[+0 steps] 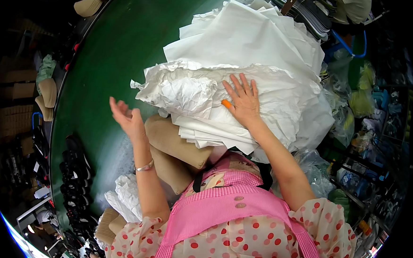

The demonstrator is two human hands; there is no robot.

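Observation:
A thick stack of white paper sheets (250, 37) lies fanned out in front of me. My right hand (243, 100) rests palm down on its crumpled top sheet (284, 91), fingers spread, with an orange cover on the thumb. A bunched wad of white paper (187, 92) sits at the left end of that sheet. To the left of the wad, my left hand (129, 119) is raised above the green table, fingers loosely apart and nothing in it. Tan padded pieces (177, 141), rounded and fabric-like, lie below the stack, partly under it.
The green tabletop (106, 61) curves along the left. Several black shoes (76, 178) stand in a row at its lower left. Crumpled white paper (126, 197) lies by my left elbow. Clear plastic bags (339, 118) hang at the right, and dark insole-like pieces (308, 14) are stacked at the back right.

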